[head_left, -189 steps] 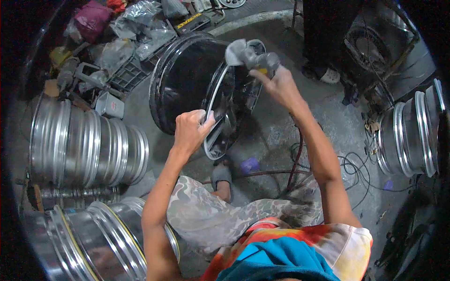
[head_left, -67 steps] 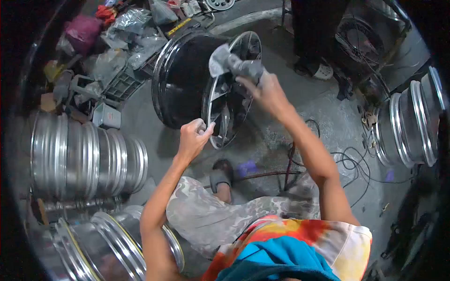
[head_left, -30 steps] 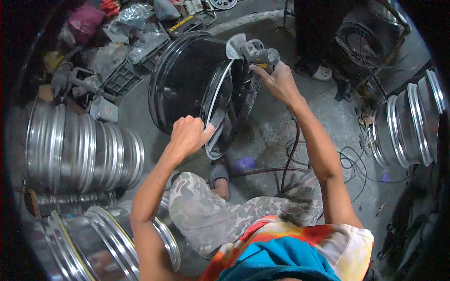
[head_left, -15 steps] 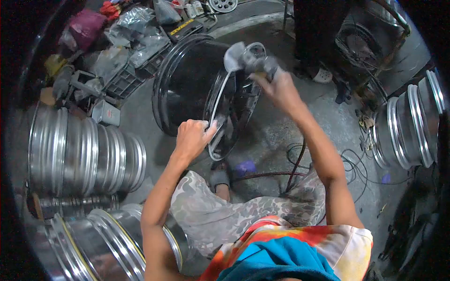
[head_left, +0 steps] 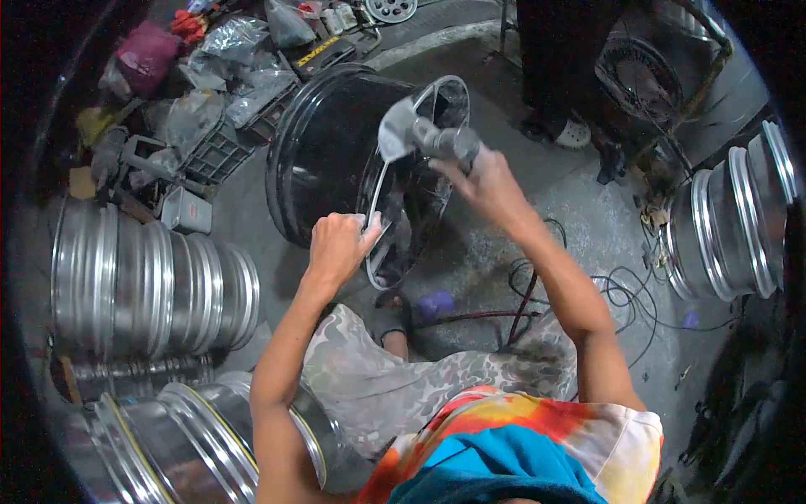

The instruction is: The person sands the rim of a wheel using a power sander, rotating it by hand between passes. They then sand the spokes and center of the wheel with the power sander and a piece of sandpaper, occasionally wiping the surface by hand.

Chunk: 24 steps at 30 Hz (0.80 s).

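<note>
A black car wheel rim with a bare, pale edge stands tilted on the floor in front of me. My left hand is closed around the near part of that edge, thumb on its face and fingers over the barrel side. In my right hand is a small grey sander, gripped by its body. Its whitish round pad overlaps the upper part of the rim's edge. Dark spokes show partly inside the rim, behind the tool.
Silver wheel rims lie in rows at left, lower left and right. Dark hoses coil on the floor. Crates and plastic bags fill the upper left. A person's shoe is at the upper right.
My right hand has moved the sander left and downward along the rim's edge. My left hand keeps its hold on the edge, and the view has shifted slightly.
</note>
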Tool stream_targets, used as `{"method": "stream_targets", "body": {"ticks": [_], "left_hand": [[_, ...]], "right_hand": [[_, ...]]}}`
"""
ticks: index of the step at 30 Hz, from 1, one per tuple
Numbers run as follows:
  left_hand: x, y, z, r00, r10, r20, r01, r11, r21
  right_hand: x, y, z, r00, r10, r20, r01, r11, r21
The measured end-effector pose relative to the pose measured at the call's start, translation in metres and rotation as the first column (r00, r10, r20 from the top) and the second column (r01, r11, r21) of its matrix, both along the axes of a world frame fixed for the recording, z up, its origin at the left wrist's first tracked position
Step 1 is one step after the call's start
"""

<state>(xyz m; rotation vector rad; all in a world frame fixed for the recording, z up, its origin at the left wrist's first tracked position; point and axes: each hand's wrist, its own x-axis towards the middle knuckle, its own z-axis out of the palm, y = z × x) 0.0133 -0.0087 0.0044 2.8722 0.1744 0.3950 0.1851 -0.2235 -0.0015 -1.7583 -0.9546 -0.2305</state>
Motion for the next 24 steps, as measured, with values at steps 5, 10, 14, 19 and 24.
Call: {"method": "stream_targets", "body": {"ticks": [5, 10, 14, 19, 24], "left_hand": [[0.002, -0.003, 0.004, 0.999, -0.003, 0.037, 0.004, 1.000, -0.010], [0.001, -0.003, -0.001, 0.998, -0.004, 0.070, 0.006, 1.000, -0.026], [-0.008, 0.001, -0.004, 0.999, 0.014, 0.028, -0.014, 1.000, 0.013], [0.002, 0.000, -0.001, 0.998, -0.016, 0.056, 0.019, 0.998, -0.055], [0.027, 0.002, 0.007, 0.992, -0.041, 0.117, 0.054, 0.993, -0.104]], "right_hand": [[0.061, 0.004, 0.012, 0.956, -0.178, -0.235, 0.117, 0.961, -0.251], [-0.002, 0.002, 0.002, 0.991, 0.033, -0.130, -0.035, 0.999, -0.013], [0.007, 0.007, -0.001, 0.983, 0.006, -0.182, -0.004, 1.000, 0.009], [0.072, 0.003, 0.016, 0.944, -0.256, -0.208, 0.191, 0.938, -0.288], [0.077, 0.006, 0.008, 0.960, -0.208, -0.189, 0.168, 0.963, -0.211]]}}
